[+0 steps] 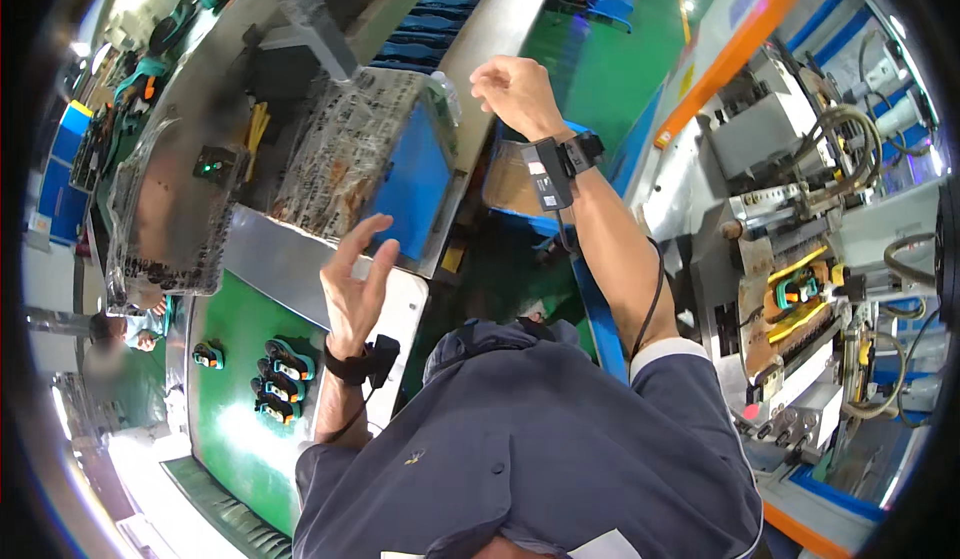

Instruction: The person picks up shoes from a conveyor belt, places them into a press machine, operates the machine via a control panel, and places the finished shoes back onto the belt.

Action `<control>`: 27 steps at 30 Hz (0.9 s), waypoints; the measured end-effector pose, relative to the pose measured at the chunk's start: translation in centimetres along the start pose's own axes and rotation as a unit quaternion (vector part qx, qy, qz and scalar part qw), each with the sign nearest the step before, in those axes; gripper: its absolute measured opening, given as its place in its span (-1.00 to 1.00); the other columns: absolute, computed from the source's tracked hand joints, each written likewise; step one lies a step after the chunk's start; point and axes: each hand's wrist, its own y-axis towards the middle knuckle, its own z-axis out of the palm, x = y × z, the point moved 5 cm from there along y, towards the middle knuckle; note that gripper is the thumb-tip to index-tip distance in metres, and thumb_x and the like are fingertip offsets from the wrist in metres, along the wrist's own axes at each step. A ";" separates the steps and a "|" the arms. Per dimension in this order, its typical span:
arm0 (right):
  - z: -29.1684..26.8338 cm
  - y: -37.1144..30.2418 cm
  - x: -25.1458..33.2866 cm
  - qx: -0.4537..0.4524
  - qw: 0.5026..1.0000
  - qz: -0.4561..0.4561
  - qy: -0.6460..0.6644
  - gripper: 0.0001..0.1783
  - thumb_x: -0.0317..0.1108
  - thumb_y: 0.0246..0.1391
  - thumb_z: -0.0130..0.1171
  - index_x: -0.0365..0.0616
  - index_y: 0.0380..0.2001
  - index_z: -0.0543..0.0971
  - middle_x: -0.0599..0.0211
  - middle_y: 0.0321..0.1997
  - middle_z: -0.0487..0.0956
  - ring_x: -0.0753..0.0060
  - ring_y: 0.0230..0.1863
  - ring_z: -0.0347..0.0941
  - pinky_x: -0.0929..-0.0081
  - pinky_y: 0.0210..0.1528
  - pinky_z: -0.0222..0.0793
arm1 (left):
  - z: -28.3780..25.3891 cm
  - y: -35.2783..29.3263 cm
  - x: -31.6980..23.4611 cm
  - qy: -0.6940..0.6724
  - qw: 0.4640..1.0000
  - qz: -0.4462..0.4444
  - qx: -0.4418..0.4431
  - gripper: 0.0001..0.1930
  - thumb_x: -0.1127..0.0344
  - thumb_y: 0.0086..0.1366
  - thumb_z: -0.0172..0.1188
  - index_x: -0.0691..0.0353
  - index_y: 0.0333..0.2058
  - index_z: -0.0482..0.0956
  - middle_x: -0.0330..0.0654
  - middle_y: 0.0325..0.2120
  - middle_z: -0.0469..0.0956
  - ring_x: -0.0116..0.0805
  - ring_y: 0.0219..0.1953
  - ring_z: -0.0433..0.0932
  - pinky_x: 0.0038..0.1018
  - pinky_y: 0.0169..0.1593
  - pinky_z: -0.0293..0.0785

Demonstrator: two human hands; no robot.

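My left hand [355, 284] is raised with fingers spread and nothing in it, beside the lower corner of a film-wrapped box [345, 149] with a blue side panel [412, 184]. Farther off and to the right, my right hand [515, 97] hangs in the air past the box, near the pale conveyor edge. Its fingers are loosely bent, with a gap to the thumb and nothing seen between them. Both wrists carry black strapped devices with cables. Below my right hand stands a blue-rimmed bin [510, 174] with a brown inside.
Several dark shoes with teal and orange parts [283, 364] stand on a green belt [235, 414] at left. A machine [800, 299] at right holds a similar shoe between yellow bars. An orange beam [740, 49] crosses upper right. Another person [140, 334] is at far left.
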 end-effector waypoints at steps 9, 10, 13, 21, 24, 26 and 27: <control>10.7 7.3 18.4 0.133 0.980 -0.125 0.072 -0.86 -0.42 0.15 0.17 -0.29 -0.30 0.60 0.31 -0.46 0.63 0.64 -0.46 0.50 0.66 -0.38 0.44 | -7.1 4.0 7.9 0.194 0.961 0.163 -0.107 -0.65 0.27 0.09 0.37 0.32 -0.17 0.57 0.02 -0.08 0.55 0.02 0.12 0.43 -0.07 0.26 0.24; 12.6 8.1 21.0 0.151 0.974 -0.166 0.029 -0.88 -0.44 0.12 0.18 -0.29 -0.32 0.60 0.35 -0.47 0.62 0.65 -0.46 0.49 0.65 -0.37 0.43 | -7.4 4.8 8.8 0.175 0.965 0.161 -0.110 -0.65 0.24 0.12 0.34 0.30 -0.16 0.57 0.00 -0.10 0.56 0.00 0.13 0.42 -0.04 0.29 0.17; 19.4 10.4 28.5 0.178 0.920 -0.341 -0.071 -0.91 -0.45 0.06 0.21 -0.22 -0.35 0.59 0.30 -0.58 0.57 0.59 -0.54 0.47 0.58 -0.42 0.40 | -8.1 6.6 10.7 0.179 0.964 0.167 -0.101 -0.63 0.21 0.14 0.31 0.27 -0.12 0.55 -0.03 -0.03 0.51 -0.02 0.16 0.38 -0.02 0.30 0.15; 40.0 20.6 37.7 0.168 0.798 -0.469 -0.340 -0.58 -0.10 -0.05 0.27 -0.23 -0.24 0.58 -0.01 -0.30 0.64 -0.02 -0.21 0.58 0.17 -0.11 0.47 | -9.0 7.4 12.8 0.154 0.967 0.165 -0.117 -0.58 0.12 0.15 0.26 0.31 -0.11 0.57 0.00 0.06 0.46 -0.02 0.19 0.35 -0.05 0.30 0.18; 47.5 23.7 38.3 0.152 0.762 -0.455 -0.435 -0.38 0.07 -0.05 0.28 -0.33 -0.17 0.55 -0.13 -0.23 0.62 -0.09 -0.15 0.57 0.12 -0.07 0.46 | -9.2 7.2 13.1 0.140 0.972 0.160 -0.104 -0.55 0.09 0.17 0.24 0.35 -0.11 0.56 0.04 0.07 0.44 0.02 0.20 0.33 -0.05 0.31 0.17; 52.4 26.0 38.4 0.202 0.746 -0.399 -0.494 -0.19 0.24 -0.04 0.22 -0.43 -0.11 0.49 -0.23 -0.11 0.58 -0.11 0.01 0.52 0.12 0.06 0.42 | -9.3 7.3 13.3 0.132 0.974 0.157 -0.099 -0.54 0.07 0.19 0.22 0.38 -0.11 0.56 0.06 0.07 0.44 0.04 0.20 0.32 -0.05 0.32 0.15; 54.3 26.9 37.9 0.206 0.749 -0.373 -0.507 -0.13 0.26 -0.06 0.22 -0.44 -0.04 0.45 -0.24 -0.03 0.54 -0.11 0.08 0.47 0.14 0.12 0.38 | -9.3 7.3 13.4 0.130 0.976 0.151 -0.088 -0.53 0.06 0.19 0.22 0.39 -0.11 0.56 0.08 0.07 0.43 0.05 0.21 0.32 -0.05 0.32 0.14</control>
